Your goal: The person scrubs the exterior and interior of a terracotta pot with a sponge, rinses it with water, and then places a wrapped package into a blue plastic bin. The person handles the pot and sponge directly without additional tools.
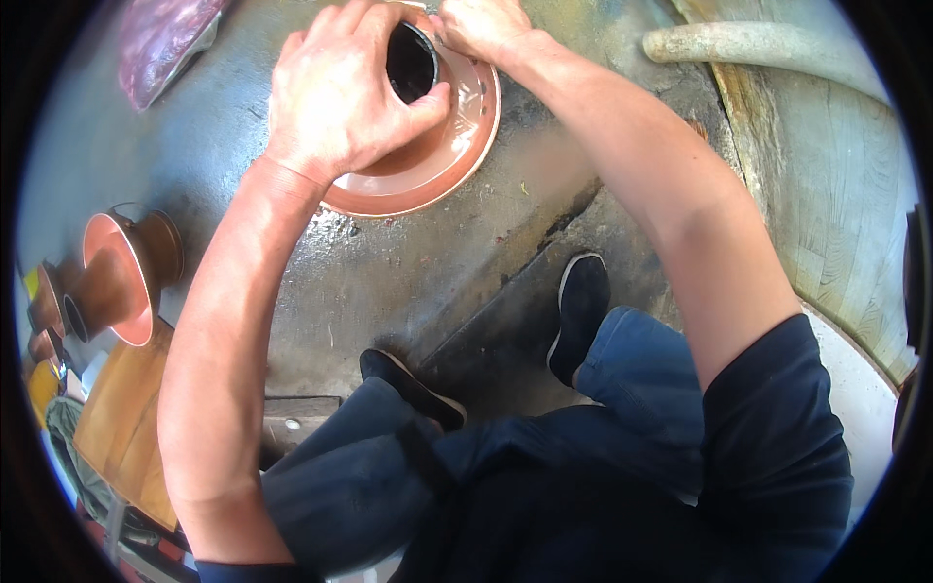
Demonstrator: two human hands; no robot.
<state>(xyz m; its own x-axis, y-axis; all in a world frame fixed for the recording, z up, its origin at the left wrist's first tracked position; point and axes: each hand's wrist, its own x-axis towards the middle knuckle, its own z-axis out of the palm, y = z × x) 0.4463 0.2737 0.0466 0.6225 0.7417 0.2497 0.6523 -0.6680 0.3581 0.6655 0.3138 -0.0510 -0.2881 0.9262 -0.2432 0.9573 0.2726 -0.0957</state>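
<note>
A copper-coloured vessel (477, 135) with a wide, shiny, round flange and a dark-mouthed neck stands on the wet floor before me. My left hand (342, 91) is wrapped around its neck, the thumb lying at the near side of the opening. Beyond the neck, at the top edge of the view, my right hand (481, 29) is at the far side of the flange with its fingers curled. What those fingers grip, if anything, is hidden.
More copper-coloured flanged vessels (138, 270) lie on the left near a wooden board (127, 423). A purple plastic-like bag (168, 44) is at upper left. At upper right a pale curved pipe (736, 44) crosses a stone edge. My dark shoes (583, 306) rest on the floor.
</note>
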